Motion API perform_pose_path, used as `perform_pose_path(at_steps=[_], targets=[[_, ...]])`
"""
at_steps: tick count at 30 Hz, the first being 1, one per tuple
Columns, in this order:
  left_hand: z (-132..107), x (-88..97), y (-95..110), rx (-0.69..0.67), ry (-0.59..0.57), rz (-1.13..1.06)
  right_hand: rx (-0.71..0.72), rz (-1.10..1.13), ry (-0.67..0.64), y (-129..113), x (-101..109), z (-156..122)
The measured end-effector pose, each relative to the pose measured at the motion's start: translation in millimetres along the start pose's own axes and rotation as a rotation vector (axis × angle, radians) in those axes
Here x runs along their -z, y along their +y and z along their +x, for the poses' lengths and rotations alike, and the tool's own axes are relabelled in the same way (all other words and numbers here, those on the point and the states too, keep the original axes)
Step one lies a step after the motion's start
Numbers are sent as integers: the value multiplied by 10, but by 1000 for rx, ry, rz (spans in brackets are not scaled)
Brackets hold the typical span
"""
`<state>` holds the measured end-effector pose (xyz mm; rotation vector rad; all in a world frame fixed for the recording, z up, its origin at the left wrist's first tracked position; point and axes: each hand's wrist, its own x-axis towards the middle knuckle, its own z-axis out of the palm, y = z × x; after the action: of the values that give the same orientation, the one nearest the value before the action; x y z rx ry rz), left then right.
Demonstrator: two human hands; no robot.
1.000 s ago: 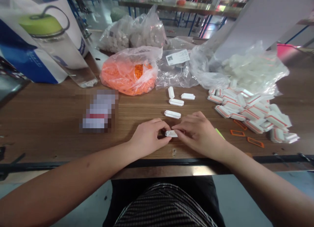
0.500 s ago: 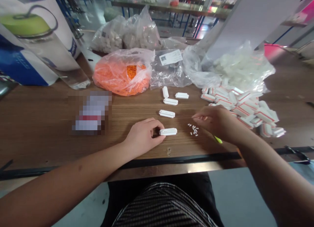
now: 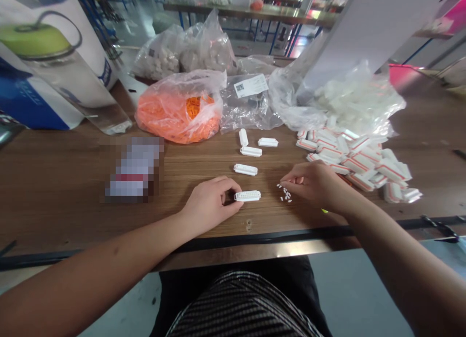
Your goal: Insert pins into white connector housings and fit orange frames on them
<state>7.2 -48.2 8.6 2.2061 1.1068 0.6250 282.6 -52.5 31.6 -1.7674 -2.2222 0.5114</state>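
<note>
My left hand (image 3: 213,199) pinches the left end of a white plastic connector housing (image 3: 248,196) between thumb and fingers, its row of small slots facing up. To the right, my right hand (image 3: 307,181) has its fingertips pressed together over a scatter of tiny white pieces (image 3: 286,195). Whether a piece sits in those fingertips is too small to tell. Beyond the held housing lies a second white housing (image 3: 245,170), with several more farther back, among them an upright-lying one (image 3: 243,137) and a sideways one (image 3: 268,142).
A pile of white housings with orange strips (image 3: 357,157) lies on the right. Behind stand a bag of orange parts (image 3: 178,116), clear plastic bags (image 3: 251,109) and a bag of pale parts (image 3: 360,96). A bottle (image 3: 80,89) and a blurred-out object (image 3: 134,169) are on the left.
My right hand has moved slightly left and down, its fingertips now closer to the tiny white pieces. My left hand keeps its hold on the housing. The view has shifted a little.
</note>
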Motion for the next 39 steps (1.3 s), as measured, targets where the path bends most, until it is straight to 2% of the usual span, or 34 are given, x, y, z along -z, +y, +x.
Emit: perform_pose_path(at_steps=[12, 16, 20, 25, 39], targets=[[5, 2, 8, 13, -9, 4, -17, -58, -13, -28, -76, 18], [7, 9, 31, 66, -32, -7, -57, 96, 6, -115, -115, 9], [1, 1, 40, 89, -34, -26, 76, 361, 13, -416, -166, 0], [1, -18, 30, 78, -11, -25, 195, 378, -34, -755, -257, 48], [7, -26, 15, 77, 0, -22, 356, 164, 114, -734, -407, 87]])
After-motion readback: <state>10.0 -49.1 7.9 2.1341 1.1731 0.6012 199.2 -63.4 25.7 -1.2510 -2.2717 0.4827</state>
